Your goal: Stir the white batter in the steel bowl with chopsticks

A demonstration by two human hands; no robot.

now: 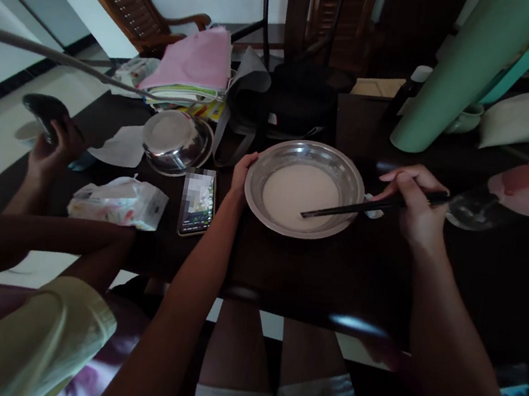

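A wide steel bowl [254, 189] stands on the dark table, with a milky white liquid [299, 187] pooled in it. My left hand [243, 173] grips the bowl's left rim; most of its fingers are hidden behind the side. Black chopsticks [344, 209] slant down from my right hand [420, 200], which is closed around their upper end. Their tips reach into the white liquid near the bowl's middle. Beside my left forearm lies a phone [200, 204] with its screen lit.
To the left are an upturned steel bowl [175, 141], a tissue pack [119, 201] and another person's hand [51, 152] holding a dark object. A green cylinder [458, 88] and a pink-topped clear container [519, 190] stand right. Behind sits a black bag [296, 98].
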